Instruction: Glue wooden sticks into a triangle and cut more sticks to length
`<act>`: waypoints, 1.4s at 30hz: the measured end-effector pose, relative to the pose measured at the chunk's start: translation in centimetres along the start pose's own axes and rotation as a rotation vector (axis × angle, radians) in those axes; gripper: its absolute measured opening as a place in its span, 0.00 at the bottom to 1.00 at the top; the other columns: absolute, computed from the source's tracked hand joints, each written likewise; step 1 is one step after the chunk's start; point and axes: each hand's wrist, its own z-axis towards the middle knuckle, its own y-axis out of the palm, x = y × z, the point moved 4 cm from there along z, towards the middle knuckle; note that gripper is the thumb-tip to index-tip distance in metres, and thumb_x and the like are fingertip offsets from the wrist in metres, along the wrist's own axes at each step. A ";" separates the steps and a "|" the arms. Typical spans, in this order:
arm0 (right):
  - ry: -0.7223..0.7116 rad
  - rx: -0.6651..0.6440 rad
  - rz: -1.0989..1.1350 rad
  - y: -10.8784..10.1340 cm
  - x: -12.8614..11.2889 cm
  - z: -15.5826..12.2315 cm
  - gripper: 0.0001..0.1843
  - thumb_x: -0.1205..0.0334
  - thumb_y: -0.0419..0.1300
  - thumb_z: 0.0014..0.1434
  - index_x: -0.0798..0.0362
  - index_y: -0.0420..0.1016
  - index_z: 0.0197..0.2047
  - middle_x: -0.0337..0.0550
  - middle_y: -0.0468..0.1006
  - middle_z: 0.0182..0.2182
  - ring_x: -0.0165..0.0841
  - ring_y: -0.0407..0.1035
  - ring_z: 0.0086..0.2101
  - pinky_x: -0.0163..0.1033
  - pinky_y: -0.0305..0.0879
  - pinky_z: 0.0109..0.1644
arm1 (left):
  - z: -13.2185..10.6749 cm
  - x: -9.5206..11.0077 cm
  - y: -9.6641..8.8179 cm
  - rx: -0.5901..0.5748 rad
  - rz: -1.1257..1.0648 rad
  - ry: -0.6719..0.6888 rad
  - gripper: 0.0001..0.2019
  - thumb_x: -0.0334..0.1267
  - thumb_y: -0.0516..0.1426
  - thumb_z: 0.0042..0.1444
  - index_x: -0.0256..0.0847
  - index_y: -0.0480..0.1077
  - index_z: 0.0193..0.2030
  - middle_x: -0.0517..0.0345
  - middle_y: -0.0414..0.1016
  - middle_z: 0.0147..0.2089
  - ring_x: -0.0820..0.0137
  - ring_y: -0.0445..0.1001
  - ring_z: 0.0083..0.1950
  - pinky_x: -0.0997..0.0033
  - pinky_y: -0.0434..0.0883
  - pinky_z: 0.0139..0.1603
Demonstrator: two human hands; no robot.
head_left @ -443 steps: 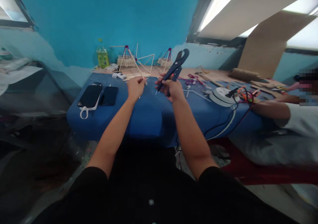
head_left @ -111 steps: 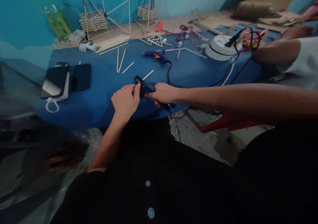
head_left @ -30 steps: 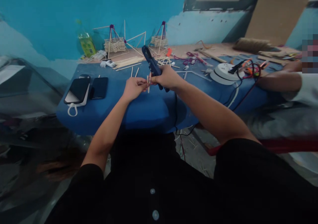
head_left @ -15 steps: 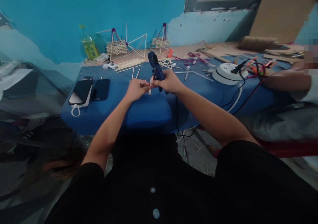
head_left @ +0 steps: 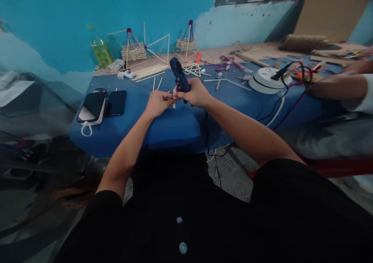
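My left hand (head_left: 157, 104) is closed, its fingertips pinching a few short pale wooden sticks (head_left: 174, 104) above the blue tabletop (head_left: 131, 131). Close against it, my right hand (head_left: 198, 93) wraps round a dark blue plier-like hand tool (head_left: 179, 74), whose head points up and away; its exact kind is unclear. The right thumb and fingertip also touch the sticks, and the fingers partly hide where they meet. Two loose sticks (head_left: 157, 83) lie just beyond my left hand.
Stick frames with purple bindings (head_left: 134, 51) stand at the back beside a green-labelled bottle (head_left: 101, 53). Phones (head_left: 117, 103) lie at left. A round white power strip (head_left: 266, 80) with cables sits at right, near another person's arm (head_left: 335, 89). A twine roll (head_left: 303, 42) lies behind.
The view has shifted slightly, so the table items appear a little higher and further left. Both hands keep their hold on the sticks and tool, with little visible movement.
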 end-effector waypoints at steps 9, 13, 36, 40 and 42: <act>-0.038 0.005 -0.023 0.0 0.5 -0.2 0.10 0.62 0.72 0.54 0.52 0.76 0.36 0.44 0.81 0.34 0.38 0.76 0.37 0.48 0.78 0.48 | 0.1 -0.4 0.2 -0.016 0.104 0.101 0.06 0.37 0.67 0.55 0.39 0.83 0.29 0.60 0.78 0.25 0.71 0.76 0.30 0.72 0.72 0.33; -0.072 0.013 -0.135 -1.3 -0.3 -0.7 0.13 0.57 0.72 0.55 0.52 0.78 0.40 0.47 0.83 0.38 0.41 0.77 0.42 0.52 0.78 0.55 | 0.3 -0.6 0.4 0.006 0.111 0.092 0.04 0.35 0.68 0.54 0.39 0.83 0.30 0.60 0.78 0.25 0.72 0.76 0.28 0.73 0.72 0.33; 0.174 -0.162 -1.128 -3.0 -4.1 -6.1 0.35 0.53 0.64 0.62 0.61 0.74 0.68 0.66 0.81 0.58 0.56 0.76 0.55 0.57 0.72 0.60 | -0.2 -0.9 1.7 0.097 0.211 0.147 0.04 0.30 0.68 0.58 0.41 0.87 0.39 0.51 0.89 0.38 0.61 0.87 0.42 0.58 0.84 0.52; 0.166 -0.148 -1.136 -2.7 -3.9 -6.0 0.36 0.54 0.63 0.62 0.62 0.72 0.70 0.67 0.80 0.59 0.55 0.75 0.56 0.56 0.71 0.61 | -0.2 -0.8 1.8 0.084 0.202 0.130 0.04 0.30 0.68 0.59 0.40 0.87 0.40 0.49 0.89 0.40 0.59 0.87 0.44 0.59 0.84 0.50; 0.163 -0.130 -1.144 -2.6 -3.7 -5.9 0.36 0.53 0.64 0.62 0.62 0.72 0.69 0.67 0.80 0.59 0.55 0.75 0.56 0.56 0.71 0.62 | -0.2 -0.8 1.8 0.080 0.200 0.121 0.04 0.30 0.68 0.59 0.39 0.86 0.39 0.48 0.89 0.41 0.59 0.87 0.44 0.60 0.83 0.49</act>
